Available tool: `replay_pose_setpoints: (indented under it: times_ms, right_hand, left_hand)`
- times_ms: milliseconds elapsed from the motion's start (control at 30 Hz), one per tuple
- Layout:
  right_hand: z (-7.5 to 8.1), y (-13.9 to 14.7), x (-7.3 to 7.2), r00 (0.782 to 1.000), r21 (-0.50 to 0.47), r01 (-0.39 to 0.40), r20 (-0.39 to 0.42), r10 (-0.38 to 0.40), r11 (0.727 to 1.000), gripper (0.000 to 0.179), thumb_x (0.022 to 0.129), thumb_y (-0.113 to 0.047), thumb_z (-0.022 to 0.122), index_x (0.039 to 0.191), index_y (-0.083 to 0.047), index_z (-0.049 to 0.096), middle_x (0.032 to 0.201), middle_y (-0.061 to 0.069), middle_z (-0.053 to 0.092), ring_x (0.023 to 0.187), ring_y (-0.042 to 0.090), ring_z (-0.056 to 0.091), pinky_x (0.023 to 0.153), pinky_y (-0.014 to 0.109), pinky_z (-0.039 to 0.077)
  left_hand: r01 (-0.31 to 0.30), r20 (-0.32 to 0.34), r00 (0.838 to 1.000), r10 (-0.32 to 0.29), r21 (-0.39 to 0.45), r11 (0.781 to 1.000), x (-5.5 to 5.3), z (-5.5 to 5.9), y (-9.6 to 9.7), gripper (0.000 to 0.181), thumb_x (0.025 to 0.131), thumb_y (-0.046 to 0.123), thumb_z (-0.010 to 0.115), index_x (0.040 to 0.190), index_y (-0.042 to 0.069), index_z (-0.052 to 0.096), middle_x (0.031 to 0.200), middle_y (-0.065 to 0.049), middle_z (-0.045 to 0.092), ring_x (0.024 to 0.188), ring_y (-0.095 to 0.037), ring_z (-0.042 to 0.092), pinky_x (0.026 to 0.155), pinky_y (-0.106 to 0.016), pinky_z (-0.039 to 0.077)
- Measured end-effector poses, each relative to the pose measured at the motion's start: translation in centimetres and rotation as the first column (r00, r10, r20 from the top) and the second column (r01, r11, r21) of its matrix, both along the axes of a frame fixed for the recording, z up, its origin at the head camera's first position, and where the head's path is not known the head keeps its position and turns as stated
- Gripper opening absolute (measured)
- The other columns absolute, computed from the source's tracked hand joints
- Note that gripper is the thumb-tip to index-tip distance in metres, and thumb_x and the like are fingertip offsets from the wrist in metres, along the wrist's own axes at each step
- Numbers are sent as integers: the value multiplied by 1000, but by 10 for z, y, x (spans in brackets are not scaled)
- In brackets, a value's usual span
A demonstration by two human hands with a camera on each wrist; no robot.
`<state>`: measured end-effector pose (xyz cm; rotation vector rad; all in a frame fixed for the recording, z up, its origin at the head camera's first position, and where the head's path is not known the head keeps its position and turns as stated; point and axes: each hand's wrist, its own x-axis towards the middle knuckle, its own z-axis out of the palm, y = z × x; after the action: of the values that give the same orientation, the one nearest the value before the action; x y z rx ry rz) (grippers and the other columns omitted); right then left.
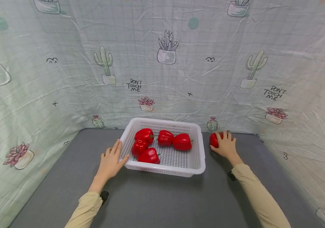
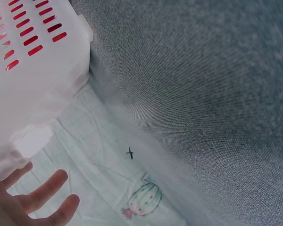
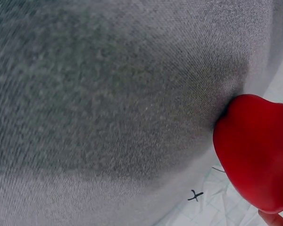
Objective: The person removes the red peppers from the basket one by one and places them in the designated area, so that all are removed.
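Note:
A white perforated plastic basket (image 1: 198, 155) stands on the grey table with several red bell peppers (image 1: 182, 142) inside, some bunched on its left side. My left hand (image 1: 110, 163) rests on the basket's front left corner, thumb and index finger against the rim. In the left wrist view, the other fingers (image 2: 42, 193) are spread beside the basket wall. To the right of the basket, my right hand (image 1: 225, 146) grips another red bell pepper (image 3: 259, 150) from above. That pepper sits on or just over the table; part of it is hidden under the fingers.
The grey table (image 1: 162, 199) reaches back to a pale curtain (image 1: 162, 79) printed with potted cacti, which also hangs along both sides. The basket stands close to the back curtain.

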<state>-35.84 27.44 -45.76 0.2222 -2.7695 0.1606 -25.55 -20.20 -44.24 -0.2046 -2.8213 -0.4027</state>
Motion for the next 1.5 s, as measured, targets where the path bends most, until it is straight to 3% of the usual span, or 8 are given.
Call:
replay_pose_setpoints:
  times_ms: [600, 900, 1200, 1500]
  right_hand:
    - [8, 1, 9, 995, 33, -33, -88, 36, 999, 67, 73, -42, 64, 127, -10, 42, 119, 26, 39, 107, 44, 33, 78, 61, 24]
    - [34, -16, 25, 982, -13, -72, -179, 68, 997, 63, 76, -37, 62, 128, -9, 41, 122, 25, 39, 107, 43, 36, 79, 61, 25]
    - [62, -37, 39, 987, -95, -98, -135, 85, 991, 61, 80, -37, 58, 131, -11, 38, 127, 23, 36, 113, 43, 31, 82, 59, 23]
    - [85, -61, 51, 958, -71, -202, -220, 183, 977, 56, 81, -34, 59, 127, -7, 44, 127, 23, 39, 112, 43, 33, 81, 58, 26]
  left_hand:
    - [5, -22, 1000, -5, 13, 1000, 1, 0, 1, 72, 86, 44, 48, 139, 0, 26, 145, -18, 25, 115, -41, 38, 83, -58, 31]
    - [6, -12, 1000, -6, 12, 1000, 1, 1, 1, 73, 86, 44, 48, 140, 0, 24, 146, -18, 23, 116, -41, 37, 84, -58, 31]
    - [4, -21, 1000, -4, 17, 1000, 1, -1, 0, 72, 86, 43, 49, 139, 0, 25, 146, -18, 24, 115, -41, 38, 84, -59, 31]
    - [10, 0, 1000, -10, 11, 1000, 0, -1, 0, 74, 87, 45, 47, 140, 0, 22, 146, -18, 22, 116, -42, 36, 85, -60, 30]
